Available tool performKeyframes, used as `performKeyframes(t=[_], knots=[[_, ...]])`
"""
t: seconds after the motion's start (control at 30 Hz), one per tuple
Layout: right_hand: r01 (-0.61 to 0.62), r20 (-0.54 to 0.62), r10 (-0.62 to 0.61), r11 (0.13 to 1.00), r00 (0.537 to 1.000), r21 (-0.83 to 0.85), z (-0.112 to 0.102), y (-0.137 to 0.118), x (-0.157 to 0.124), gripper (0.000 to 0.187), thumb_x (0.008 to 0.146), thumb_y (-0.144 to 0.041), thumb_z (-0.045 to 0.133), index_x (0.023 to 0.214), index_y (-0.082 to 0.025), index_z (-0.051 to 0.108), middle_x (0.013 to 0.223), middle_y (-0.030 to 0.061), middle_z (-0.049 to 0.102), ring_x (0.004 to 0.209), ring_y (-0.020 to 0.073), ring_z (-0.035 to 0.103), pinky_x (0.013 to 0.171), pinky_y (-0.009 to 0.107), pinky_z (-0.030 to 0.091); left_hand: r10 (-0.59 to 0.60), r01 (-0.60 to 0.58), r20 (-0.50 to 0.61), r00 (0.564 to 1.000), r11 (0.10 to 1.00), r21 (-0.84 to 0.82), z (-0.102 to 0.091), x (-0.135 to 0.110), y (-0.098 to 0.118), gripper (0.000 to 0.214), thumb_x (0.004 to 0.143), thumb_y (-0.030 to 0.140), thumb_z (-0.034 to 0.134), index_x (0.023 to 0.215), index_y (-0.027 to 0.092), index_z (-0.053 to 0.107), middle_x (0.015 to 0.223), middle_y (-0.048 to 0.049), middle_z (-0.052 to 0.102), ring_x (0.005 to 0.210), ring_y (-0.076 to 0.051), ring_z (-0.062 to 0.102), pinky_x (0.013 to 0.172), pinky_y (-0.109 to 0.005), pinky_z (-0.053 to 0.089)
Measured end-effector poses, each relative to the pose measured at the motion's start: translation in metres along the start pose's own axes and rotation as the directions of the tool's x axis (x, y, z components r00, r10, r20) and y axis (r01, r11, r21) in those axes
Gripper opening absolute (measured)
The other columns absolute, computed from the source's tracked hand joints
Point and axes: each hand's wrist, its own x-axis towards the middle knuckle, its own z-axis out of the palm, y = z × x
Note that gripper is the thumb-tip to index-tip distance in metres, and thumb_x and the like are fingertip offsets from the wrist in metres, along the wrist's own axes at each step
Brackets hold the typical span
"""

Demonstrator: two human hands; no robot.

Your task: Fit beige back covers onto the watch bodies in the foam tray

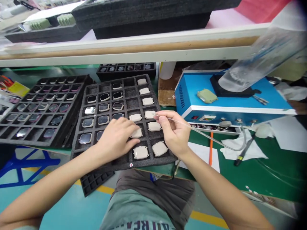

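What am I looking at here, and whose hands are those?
There's no robot: these are a person's own bare hands, seen by a camera worn on their head, looking forward and down. On the green table sits a black foam tray with little compartments. Many hold watch-shaped pieces, some dark-faced, some pale. The right hand has a thin tool in its grip, its tip at a pale piece. The left hand is over the tray.
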Motion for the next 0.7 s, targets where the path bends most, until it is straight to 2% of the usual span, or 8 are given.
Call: performKeyframes(t=[0.07, 0.1, 0.23, 0.33, 0.4, 0.53, 0.6, 0.7], knots=[[0.001, -0.001, -0.001, 1.0, 1.0, -0.004, -0.001, 0.0, -0.001, 0.017, 0.102, -0.035, 0.064, 0.103, -0.022, 0.075, 0.103, 0.0063, 0.078, 0.092, 0.0197, 0.078, 0.076, 0.032, 0.065, 0.021, -0.02, 0.115, 0.993, 1.0, -0.007, 0.004, -0.006, 0.009, 0.035, 0.094, 0.028, 0.071, 0.125, 0.012, 0.069, 0.121, -0.0172, 0.075, 0.114, -0.036, 0.066, 0.097, -0.052, 0.053], [0.001, -0.006, -0.001, 1.0, 1.0, -0.002, -0.001, -0.001, -0.001, 0.017, 0.102, -0.034, 0.064, 0.103, -0.022, 0.075, 0.102, 0.0062, 0.078, 0.091, 0.0195, 0.078, 0.076, 0.032, 0.065, 0.012, -0.007, 0.121, 0.993, 0.999, -0.038, 0.007, -0.008, 0.011, 0.037, 0.093, 0.026, 0.071, 0.128, 0.011, 0.068, 0.123, -0.0175, 0.075, 0.115, -0.036, 0.067, 0.098, -0.052, 0.053], [0.003, 0.0, -0.003, 1.0, 1.0, 0.011, -0.001, 0.0, -0.002, 0.014, 0.102, -0.031, 0.065, 0.104, -0.023, 0.076, 0.102, 0.0057, 0.078, 0.089, 0.0188, 0.078, 0.075, 0.031, 0.065, -0.012, 0.008, -0.02, 1.0, 0.98, -0.2, 0.017, -0.013, 0.008, 0.041, 0.095, 0.025, 0.069, 0.133, 0.01, 0.066, 0.134, -0.0197, 0.07, 0.126, -0.034, 0.064, 0.107, -0.05, 0.052], [0.017, 0.013, -0.017, 1.0, 1.0, 0.008, -0.001, 0.0, -0.003, 0.014, 0.101, -0.032, 0.066, 0.104, -0.023, 0.076, 0.102, 0.0054, 0.078, 0.087, 0.0187, 0.078, 0.074, 0.032, 0.066, -0.068, 0.042, -0.147, 0.987, 0.984, -0.171, 0.016, -0.009, -0.002, 0.036, 0.101, 0.029, 0.059, 0.131, 0.01, 0.067, 0.137, -0.0201, 0.069, 0.128, -0.033, 0.064, 0.109, -0.049, 0.051], [0.014, 0.016, -0.014, 1.0, 1.0, 0.002, -0.001, 0.0, -0.003, 0.015, 0.101, -0.033, 0.066, 0.104, -0.023, 0.076, 0.101, 0.0057, 0.078, 0.086, 0.0188, 0.078, 0.075, 0.032, 0.067, -0.105, 0.091, -0.129, 0.986, 0.989, -0.113, 0.014, 0.004, -0.008, 0.034, 0.102, 0.028, 0.056, 0.13, 0.012, 0.068, 0.134, -0.0184, 0.071, 0.125, -0.033, 0.064, 0.108, -0.051, 0.05], [-0.004, -0.006, 0.003, 1.0, 1.0, -0.024, -0.002, -0.001, -0.004, 0.018, 0.1, -0.037, 0.067, 0.103, -0.022, 0.076, 0.099, 0.006, 0.078, 0.084, 0.0196, 0.079, 0.074, 0.034, 0.068, -0.087, 0.091, 0.048, 0.995, 0.992, -0.091, 0.013, 0.032, -0.022, 0.034, 0.097, 0.021, 0.058, 0.128, 0.013, 0.07, 0.124, -0.0159, 0.076, 0.119, -0.033, 0.066, 0.107, -0.05, 0.05], [0.0, 0.0, 0.0, 1.0, 1.0, -0.023, -0.002, -0.001, -0.004, 0.017, 0.1, -0.036, 0.067, 0.103, -0.022, 0.076, 0.098, 0.0059, 0.078, 0.084, 0.0195, 0.079, 0.072, 0.034, 0.068, -0.082, 0.084, 0.019, 0.996, 0.986, -0.144, 0.012, 0.031, -0.027, 0.039, 0.094, 0.019, 0.06, 0.132, 0.011, 0.068, 0.129, -0.0173, 0.074, 0.123, -0.033, 0.065, 0.109, -0.047, 0.049], [0.004, 0.018, -0.004, 1.0, 1.0, -0.019, -0.002, 0.0, -0.005, 0.016, 0.101, -0.035, 0.066, 0.104, -0.022, 0.076, 0.1, 0.0059, 0.078, 0.084, 0.0192, 0.079, 0.072, 0.033, 0.068, -0.123, 0.107, -0.095, 0.988, 0.982, -0.156, 0.007, 0.007, -0.03, 0.039, 0.093, 0.023, 0.064, 0.131, 0.012, 0.068, 0.136, -0.0173, 0.071, 0.128, -0.032, 0.063, 0.111, -0.047, 0.049]])
